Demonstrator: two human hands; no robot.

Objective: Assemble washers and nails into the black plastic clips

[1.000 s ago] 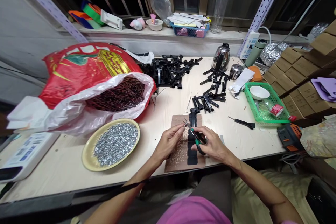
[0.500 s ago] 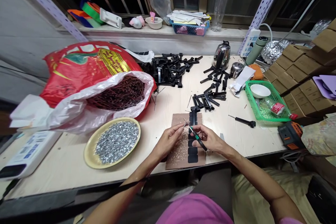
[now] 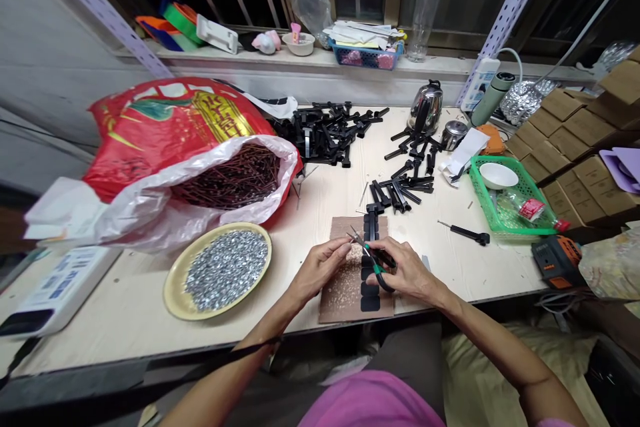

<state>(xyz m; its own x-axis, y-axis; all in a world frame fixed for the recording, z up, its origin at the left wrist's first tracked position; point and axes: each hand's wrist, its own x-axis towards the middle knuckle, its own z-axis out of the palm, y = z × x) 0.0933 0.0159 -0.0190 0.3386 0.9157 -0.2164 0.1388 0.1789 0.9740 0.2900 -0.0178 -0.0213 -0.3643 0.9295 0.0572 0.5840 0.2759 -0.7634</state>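
Note:
My right hand (image 3: pixel 407 272) is closed round the green and black handles of small pliers (image 3: pixel 374 257), whose thin jaws point up and left. My left hand (image 3: pixel 320 267) pinches something tiny at its fingertips, right beside the plier tips; I cannot make out what it is. Both hands hover over a brown board (image 3: pixel 345 287) that carries a row of black pieces (image 3: pixel 369 283). A yellow plate (image 3: pixel 176 303) heaped with small silver parts lies to the left of my left hand.
A red and white bag (image 3: pixel 165 127) of dark thin rods lies at the left. Piles of black plastic parts (image 3: pixel 330 130) cover the table's back. A kettle (image 3: pixel 425 107), a green basket (image 3: pixel 525 213), a black screwdriver (image 3: pixel 465 233) and a drill (image 3: pixel 555 260) are at the right.
My right hand has closed round the plier handles again after holding them loosely like a pen. Both hands have stayed over the brown board; the view shifted slightly.

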